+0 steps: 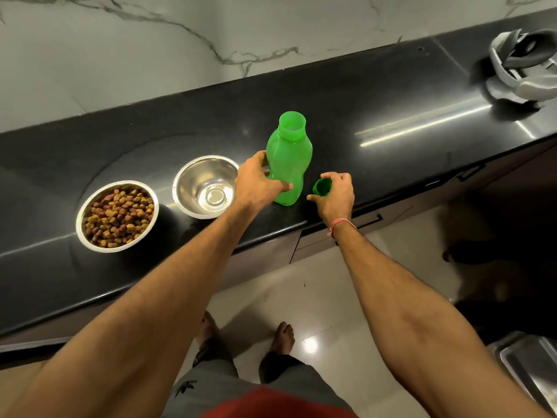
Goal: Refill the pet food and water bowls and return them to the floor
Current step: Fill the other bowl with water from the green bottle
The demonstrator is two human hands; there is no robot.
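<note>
A green plastic bottle (290, 155) stands upright and uncapped on the black counter (376, 110). My left hand (259, 182) is wrapped around its lower body. My right hand (336, 194) holds the green cap (322, 187) just to the right of the bottle, low over the counter. Left of the bottle sits a steel bowl (206, 187) with no food in it; whether it holds water I cannot tell. Further left, another steel bowl (117, 216) is full of brown and yellow kibble.
A grey-and-white device (524, 66) lies at the counter's far right. A marble wall (150, 46) backs the counter. Below are drawer fronts (361, 224), a tiled floor (316, 291) with my bare feet, and a steel tray (530, 363) at the lower right.
</note>
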